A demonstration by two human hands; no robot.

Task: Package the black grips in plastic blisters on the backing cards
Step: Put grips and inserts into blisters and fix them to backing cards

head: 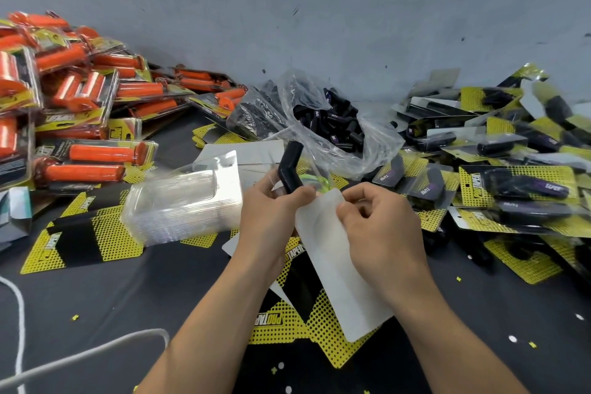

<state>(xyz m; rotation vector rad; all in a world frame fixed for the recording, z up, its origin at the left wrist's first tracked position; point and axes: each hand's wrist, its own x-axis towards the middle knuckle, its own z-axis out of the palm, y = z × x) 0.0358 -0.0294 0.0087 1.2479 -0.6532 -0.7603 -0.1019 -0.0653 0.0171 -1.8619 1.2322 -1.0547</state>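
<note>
My left hand point(271, 211) holds a bent black grip point(289, 169) inside a clear plastic blister, its upper end sticking up past my fingers. My right hand point(374, 221) pinches the top edge of a backing card point(332, 265), which shows its white back and slants down to the right. A stack of empty clear blisters point(182, 201) lies just left of my hands. More yellow-and-black backing cards point(297, 320) lie flat on the dark table under my forearms. An open plastic bag of loose black grips point(332, 125) sits behind my hands.
Packaged orange grips point(73, 112) are heaped at the left. Packaged black grips point(511, 163) pile up at the right. A white cord point(80, 355) runs along the near left edge. A grey wall closes the back.
</note>
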